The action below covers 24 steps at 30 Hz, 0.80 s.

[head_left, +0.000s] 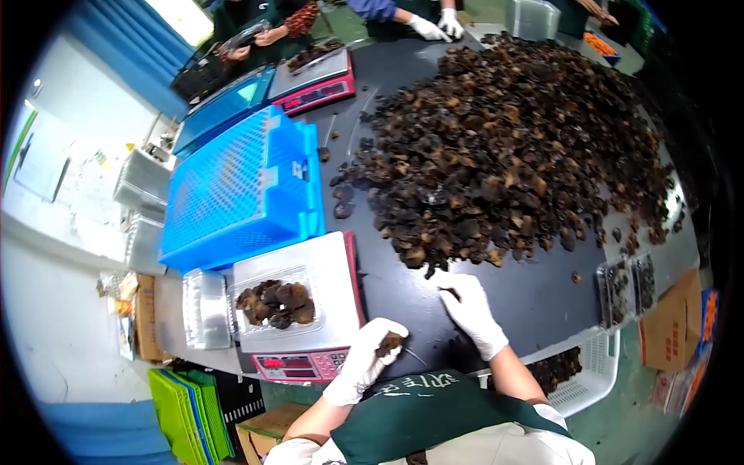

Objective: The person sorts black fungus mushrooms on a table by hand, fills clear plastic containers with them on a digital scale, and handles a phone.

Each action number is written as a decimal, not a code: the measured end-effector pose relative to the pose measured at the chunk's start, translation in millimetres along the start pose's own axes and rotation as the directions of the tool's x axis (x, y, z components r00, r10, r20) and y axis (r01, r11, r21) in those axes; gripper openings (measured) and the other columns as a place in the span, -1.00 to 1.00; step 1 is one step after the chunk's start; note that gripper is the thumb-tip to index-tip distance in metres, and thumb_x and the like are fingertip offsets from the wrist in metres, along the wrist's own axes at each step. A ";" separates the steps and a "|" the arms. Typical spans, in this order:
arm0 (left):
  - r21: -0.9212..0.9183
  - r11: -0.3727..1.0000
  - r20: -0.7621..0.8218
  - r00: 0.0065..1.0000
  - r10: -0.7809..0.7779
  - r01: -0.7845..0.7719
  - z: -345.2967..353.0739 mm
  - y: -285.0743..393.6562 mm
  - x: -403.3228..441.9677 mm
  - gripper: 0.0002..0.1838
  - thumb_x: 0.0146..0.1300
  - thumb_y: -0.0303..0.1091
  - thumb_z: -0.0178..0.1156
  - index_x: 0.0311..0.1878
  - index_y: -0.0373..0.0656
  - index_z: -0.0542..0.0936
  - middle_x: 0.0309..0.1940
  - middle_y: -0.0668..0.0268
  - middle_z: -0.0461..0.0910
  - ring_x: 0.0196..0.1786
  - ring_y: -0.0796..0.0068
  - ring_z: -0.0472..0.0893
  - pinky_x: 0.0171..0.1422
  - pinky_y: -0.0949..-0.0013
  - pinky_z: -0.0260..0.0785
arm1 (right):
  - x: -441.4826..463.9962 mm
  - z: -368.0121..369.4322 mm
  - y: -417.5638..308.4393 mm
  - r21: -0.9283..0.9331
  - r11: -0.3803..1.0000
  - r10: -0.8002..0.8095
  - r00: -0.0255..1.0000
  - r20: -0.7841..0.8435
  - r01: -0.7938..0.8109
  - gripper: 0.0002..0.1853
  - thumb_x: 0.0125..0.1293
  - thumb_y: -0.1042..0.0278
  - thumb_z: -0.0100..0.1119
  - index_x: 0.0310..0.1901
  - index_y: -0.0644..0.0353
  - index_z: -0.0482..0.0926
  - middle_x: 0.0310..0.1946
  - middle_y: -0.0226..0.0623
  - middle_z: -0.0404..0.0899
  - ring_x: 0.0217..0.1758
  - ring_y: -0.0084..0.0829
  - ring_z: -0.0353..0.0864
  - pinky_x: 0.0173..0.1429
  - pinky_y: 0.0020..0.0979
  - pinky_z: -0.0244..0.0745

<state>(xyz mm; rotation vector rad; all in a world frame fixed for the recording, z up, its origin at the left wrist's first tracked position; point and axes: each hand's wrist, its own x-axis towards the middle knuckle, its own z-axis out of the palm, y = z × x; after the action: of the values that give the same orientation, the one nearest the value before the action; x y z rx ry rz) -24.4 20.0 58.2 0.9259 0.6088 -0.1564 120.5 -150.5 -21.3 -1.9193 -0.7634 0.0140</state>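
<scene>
My left hand (369, 358), in a white glove, is closed around a dark brown piece of dried wood ear mushroom (390, 344). It is beside the front right corner of a scale (341, 298) with a red front and lit display. On that scale, a clear plastic tray (267, 322) contains several mushroom pieces (279, 303). My right hand (473, 311), also gloved, is over the dark table just in front of the large mushroom pile (504, 155). Its fingers stretch forward, with the thumb apart and no held piece plainly visible.
A blue plastic crate (240, 194) stands behind the near scale, with a second scale (314, 81) farther back. Stacked clear trays (206, 310) lie left. Clear containers (626, 287) sit right, above a white basket (593, 380). Co-workers' gloved hands (434, 27) are across the table.
</scene>
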 end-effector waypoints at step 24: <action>0.872 -0.235 0.486 0.814 0.316 -0.429 14.2 -82.7 80.5 -0.19 0.18 -0.08 0.17 0.42 -0.25 0.13 0.41 -0.13 0.06 0.48 -0.17 -0.01 0.49 -0.15 -0.13 | -111.6 -152.2 15.2 -0.745 0.667 0.681 0.418 0.602 -0.013 -0.59 -0.08 -0.08 0.25 -0.45 0.15 0.70 -0.50 -0.08 0.62 -0.34 -0.06 0.64 -0.18 -0.18 0.53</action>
<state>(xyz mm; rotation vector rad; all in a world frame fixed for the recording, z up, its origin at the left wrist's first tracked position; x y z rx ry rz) 16.5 -30.8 -38.1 2.6577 -0.1131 -0.0450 89.9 -335.7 3.3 -2.7532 -1.0208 1.2945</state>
